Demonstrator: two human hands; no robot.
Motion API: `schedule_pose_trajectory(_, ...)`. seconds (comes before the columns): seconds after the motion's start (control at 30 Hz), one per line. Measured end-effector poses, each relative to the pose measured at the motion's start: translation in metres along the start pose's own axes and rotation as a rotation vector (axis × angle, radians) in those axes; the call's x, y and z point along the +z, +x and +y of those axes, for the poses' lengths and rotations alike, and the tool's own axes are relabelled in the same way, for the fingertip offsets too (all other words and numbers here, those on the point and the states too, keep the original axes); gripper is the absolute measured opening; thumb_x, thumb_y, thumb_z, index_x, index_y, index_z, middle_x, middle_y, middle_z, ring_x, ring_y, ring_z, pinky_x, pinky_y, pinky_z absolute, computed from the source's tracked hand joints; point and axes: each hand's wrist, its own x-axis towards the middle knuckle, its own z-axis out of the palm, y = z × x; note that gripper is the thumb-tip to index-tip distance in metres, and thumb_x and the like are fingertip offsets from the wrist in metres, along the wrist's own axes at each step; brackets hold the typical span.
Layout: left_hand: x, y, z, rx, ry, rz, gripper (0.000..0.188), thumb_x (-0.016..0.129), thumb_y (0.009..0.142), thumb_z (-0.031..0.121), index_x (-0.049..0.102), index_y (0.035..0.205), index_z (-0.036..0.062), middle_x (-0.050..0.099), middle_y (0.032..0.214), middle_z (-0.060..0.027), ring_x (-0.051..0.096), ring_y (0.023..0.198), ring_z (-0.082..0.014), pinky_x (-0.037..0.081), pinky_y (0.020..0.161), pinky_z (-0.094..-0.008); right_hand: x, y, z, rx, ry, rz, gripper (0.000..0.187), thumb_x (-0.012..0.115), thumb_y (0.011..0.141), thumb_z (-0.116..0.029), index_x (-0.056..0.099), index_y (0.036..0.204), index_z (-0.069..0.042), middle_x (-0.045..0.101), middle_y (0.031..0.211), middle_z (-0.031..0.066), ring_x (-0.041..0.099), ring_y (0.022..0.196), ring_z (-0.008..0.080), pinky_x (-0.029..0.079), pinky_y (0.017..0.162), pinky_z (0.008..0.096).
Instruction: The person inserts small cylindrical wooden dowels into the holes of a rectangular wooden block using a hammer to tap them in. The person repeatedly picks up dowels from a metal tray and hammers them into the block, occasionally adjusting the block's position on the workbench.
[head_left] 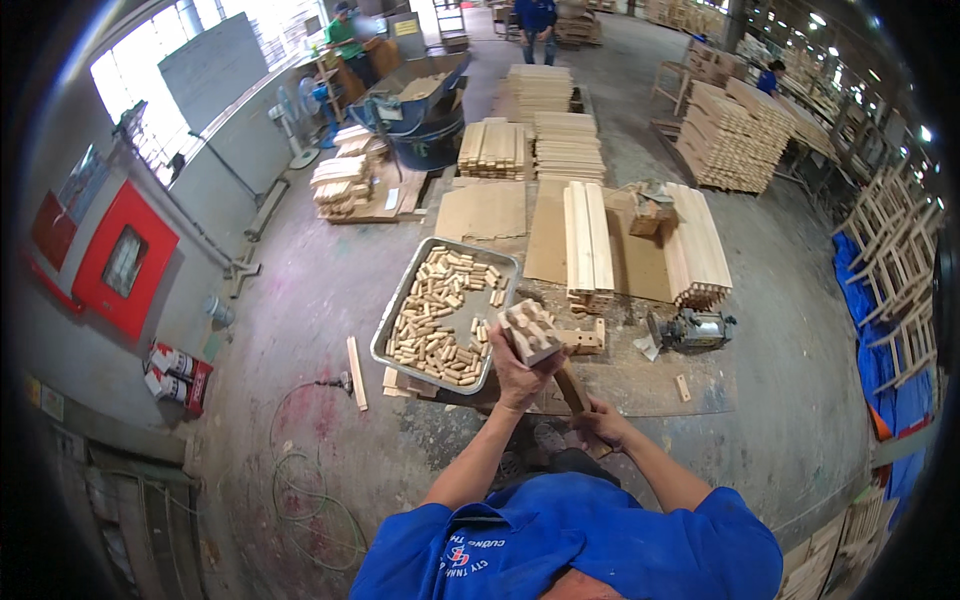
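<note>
My left hand (520,380) is closed around the upper part of a wooden piece (532,332), whose pale end has darker marks. Whether it is one block or several slats held together, I cannot tell. A brown length of wood (572,388) slants down from it to my right hand (603,424), whose fingers are wrapped round the lower end. Left of my left hand is a metal tray (377,335) with many short wooden dowels (430,325) in it. Just beyond my hands, a wooden block with holes (582,338) rests on the worktable (640,385).
Stacked pale slats (590,240) and another stack (698,245) stand on cardboard farther back. A metal motor-like device (698,330) sits at the table's right. A hose (310,500) coils on the floor at left. Co-workers (536,18) stand in the background.
</note>
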Motion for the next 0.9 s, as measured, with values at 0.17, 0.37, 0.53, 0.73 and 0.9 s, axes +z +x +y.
schedule_pose_trajectory(0.17, -0.004, 0.002, -0.005, -0.006, -0.029, -0.088, 0.09, 0.103, 0.078, 0.023, 0.04, 0.14, 0.0071, 0.058, 0.134, -0.01, 0.063, 0.123, -0.0206, 0.056, 0.104, -0.0372, -0.012, 0.008, 0.003, 0.09, 0.161, -0.054, 0.038, 0.068, 0.102, -0.015, 0.056, 0.138, -0.01, 0.071, 0.09, 0.0091, 0.07, 0.063, 0.0184, 0.062, 0.049, 0.0363)
schedule_pose_trajectory(0.37, -0.005, 0.012, 0.002, -0.084, -0.159, -0.134, 0.1, 0.102, 0.08, 0.025, 0.035, 0.15, 0.0041, 0.057, 0.141, -0.012, 0.063, 0.129, -0.0226, 0.053, 0.112, -0.0387, -0.005, 0.007, -0.018, -0.028, 0.232, -0.017, 0.039, 0.066, 0.101, -0.017, 0.055, 0.137, -0.009, 0.066, 0.082, 0.007, 0.063, 0.054, 0.0142, 0.057, 0.045, 0.0299)
schedule_pose_trajectory(0.53, -0.01, 0.016, 0.0, -0.047, -0.104, -0.141, 0.105, 0.102, 0.079, 0.035, 0.034, 0.152, 0.0026, 0.056, 0.141, -0.0134, 0.061, 0.129, -0.0249, 0.051, 0.112, -0.0402, -0.004, 0.006, -0.029, 0.007, 0.237, -0.136, 0.042, 0.065, 0.107, -0.023, 0.054, 0.144, -0.008, 0.063, 0.079, 0.0072, 0.062, 0.053, 0.0138, 0.055, 0.042, 0.0297)
schedule_pose_trajectory(0.73, -0.014, 0.017, 0.008, -0.012, 0.077, -0.187, 0.098, 0.101, 0.081, 0.026, 0.035, 0.148, 0.0033, 0.061, 0.136, -0.013, 0.064, 0.128, -0.024, 0.053, 0.109, -0.039, 0.002, 0.004, -0.025, 0.025, 0.173, -0.131, 0.045, 0.065, 0.11, -0.03, 0.053, 0.148, -0.008, 0.064, 0.08, 0.0073, 0.064, 0.054, 0.0144, 0.056, 0.042, 0.0305)
schedule_pose_trajectory(0.9, -0.015, 0.017, 0.006, 0.042, 0.228, -0.195, 0.098, 0.102, 0.078, 0.036, 0.039, 0.145, 0.0026, 0.063, 0.131, -0.0181, 0.066, 0.122, -0.0329, 0.054, 0.103, -0.0447, 0.003, -0.004, -0.03, 0.03, -0.008, -0.005, 0.045, 0.066, 0.109, -0.03, 0.054, 0.147, -0.009, 0.065, 0.083, 0.0069, 0.065, 0.056, 0.0163, 0.056, 0.046, 0.0332)
